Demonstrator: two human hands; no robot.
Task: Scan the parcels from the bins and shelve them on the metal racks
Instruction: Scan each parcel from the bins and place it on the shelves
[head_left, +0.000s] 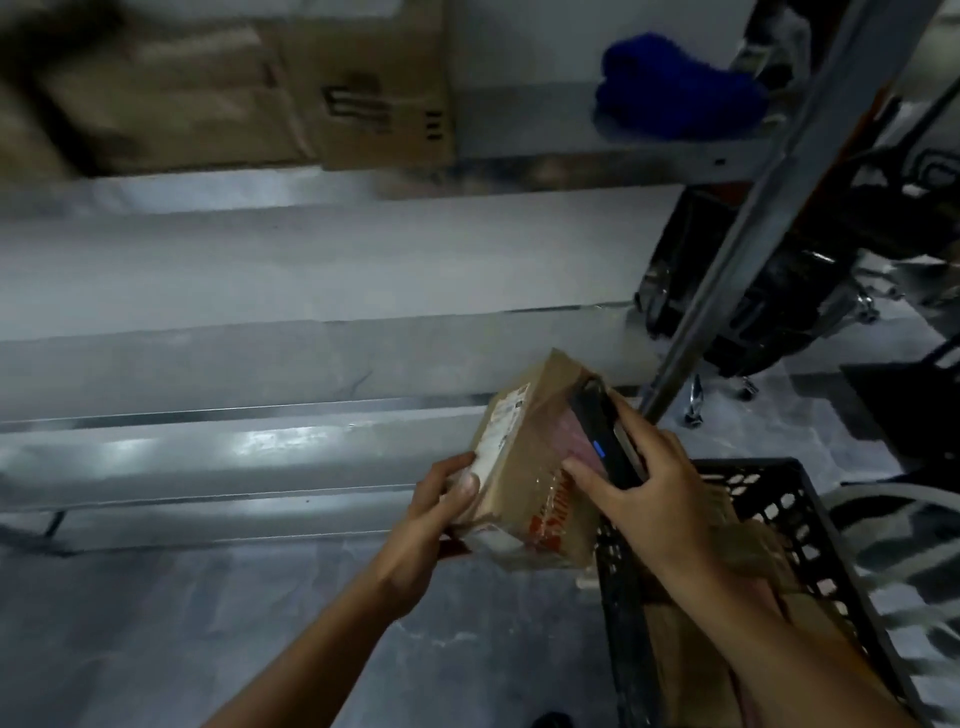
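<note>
A grey, mottled floor runs along the near side. Beyond it, the long shelves of a metal rack cross the scene from left to right, one above another. The rack's slanted grey upright rises at the right. On the far upper shelf sits a blurred cardboard box at the left and a bright blue fuzzy bundle toward the right. Behind the upright, at the far right, is a dark object on small casters, too blurred to name.

At the near right stands a black perforated plastic crate, with brown wrapped parcels lying inside it.

The parcel being handled, a brown box with orange print and clear tape, is held in the air just left of the crate and in front of the lowest shelf, tilted with one corner up. A white shipping label covers its left face.

The left hand grips the parcel's lower left edge, thumb pressed on the label and fingers curled behind. The right hand holds a dark handheld scanner with a small blue light, fingers wrapped round its body and the thumb across its face. The device lies against the parcel's right face.
</note>
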